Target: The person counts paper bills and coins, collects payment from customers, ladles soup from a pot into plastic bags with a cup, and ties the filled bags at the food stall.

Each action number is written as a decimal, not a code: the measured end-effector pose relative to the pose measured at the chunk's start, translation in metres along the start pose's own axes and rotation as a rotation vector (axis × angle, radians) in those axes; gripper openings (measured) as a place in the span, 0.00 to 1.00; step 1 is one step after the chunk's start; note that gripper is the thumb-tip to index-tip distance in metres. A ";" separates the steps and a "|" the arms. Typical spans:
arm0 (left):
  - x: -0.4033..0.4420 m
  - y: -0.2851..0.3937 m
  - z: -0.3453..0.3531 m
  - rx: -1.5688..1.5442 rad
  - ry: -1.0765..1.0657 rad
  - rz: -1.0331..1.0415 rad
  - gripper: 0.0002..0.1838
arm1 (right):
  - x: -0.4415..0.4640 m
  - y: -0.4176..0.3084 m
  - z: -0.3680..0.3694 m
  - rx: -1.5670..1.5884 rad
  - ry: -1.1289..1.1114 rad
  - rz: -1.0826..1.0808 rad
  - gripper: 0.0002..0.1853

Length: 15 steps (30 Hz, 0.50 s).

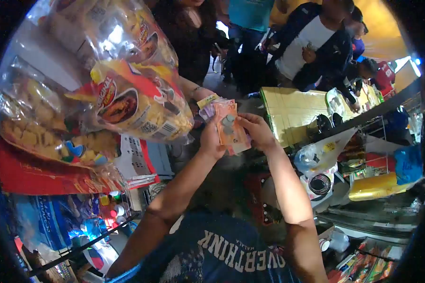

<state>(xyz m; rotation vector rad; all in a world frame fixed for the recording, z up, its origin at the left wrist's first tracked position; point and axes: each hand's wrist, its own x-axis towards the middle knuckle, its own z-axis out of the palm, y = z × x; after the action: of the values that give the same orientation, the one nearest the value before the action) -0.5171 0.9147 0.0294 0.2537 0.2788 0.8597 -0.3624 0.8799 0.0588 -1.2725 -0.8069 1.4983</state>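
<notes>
Both my hands are out in front of me at mid-view, closed on paper money. My left hand grips orange banknotes along their left edge. Several coins lie on top of the notes. The thumb and fingers of my right hand pinch the notes' right edge. Purple and yellowish banknotes stick out just beyond my left hand; which hand holds them I cannot tell. Another person's forearm reaches toward them from behind a hanging snack bag.
Large clear bags of snacks fill the left side above a red sheet. A cardboard-covered table stands front right, with several people beyond it. Plastic bags, a yellow roll and racks of packets crowd the right.
</notes>
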 end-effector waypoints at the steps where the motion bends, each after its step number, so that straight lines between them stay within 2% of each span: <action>1: 0.004 0.004 0.000 -0.003 -0.011 0.003 0.22 | 0.004 -0.004 0.001 0.020 -0.016 0.018 0.16; 5: 0.014 0.012 0.002 0.017 0.006 -0.005 0.24 | 0.019 -0.016 0.010 -0.067 0.029 -0.019 0.16; 7: 0.014 0.014 0.005 0.038 0.063 -0.004 0.24 | 0.028 -0.016 0.012 -0.311 -0.015 -0.073 0.18; 10: 0.018 0.014 0.003 0.044 0.136 0.015 0.23 | 0.033 -0.029 0.017 -0.486 0.078 0.028 0.19; 15: 0.025 0.015 -0.007 -0.075 0.101 0.008 0.23 | 0.048 -0.017 0.007 -0.438 0.047 -0.127 0.17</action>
<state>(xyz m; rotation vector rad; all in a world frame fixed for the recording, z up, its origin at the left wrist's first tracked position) -0.5144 0.9444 0.0238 0.1416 0.3392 0.8899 -0.3642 0.9316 0.0601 -1.5343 -1.2065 1.2231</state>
